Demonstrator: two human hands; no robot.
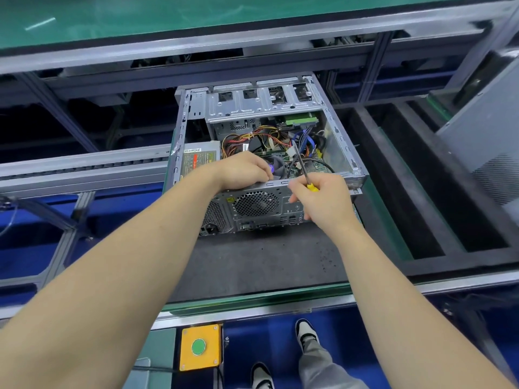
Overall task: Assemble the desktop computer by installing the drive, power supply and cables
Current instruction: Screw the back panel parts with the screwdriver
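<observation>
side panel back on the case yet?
No: the computer case lies open on top, with its cables and power supply exposed while the right hand holds a screwdriver.

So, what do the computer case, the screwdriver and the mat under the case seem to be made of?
Computer case: looks like bare sheet metal, grey with a dull shine, stamped with holes and slots.
Screwdriver: slim shiny shaft, probably steel; the yellow handle, gripped by the right hand, is likely plastic.
Mat: dark grey and matte with no glare, perhaps rubber or foam; I cannot tell which.

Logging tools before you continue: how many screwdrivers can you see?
1: the screwdriver gripped in the right hand, shaft angled into the open case. Others may be hidden among the cables.
</observation>
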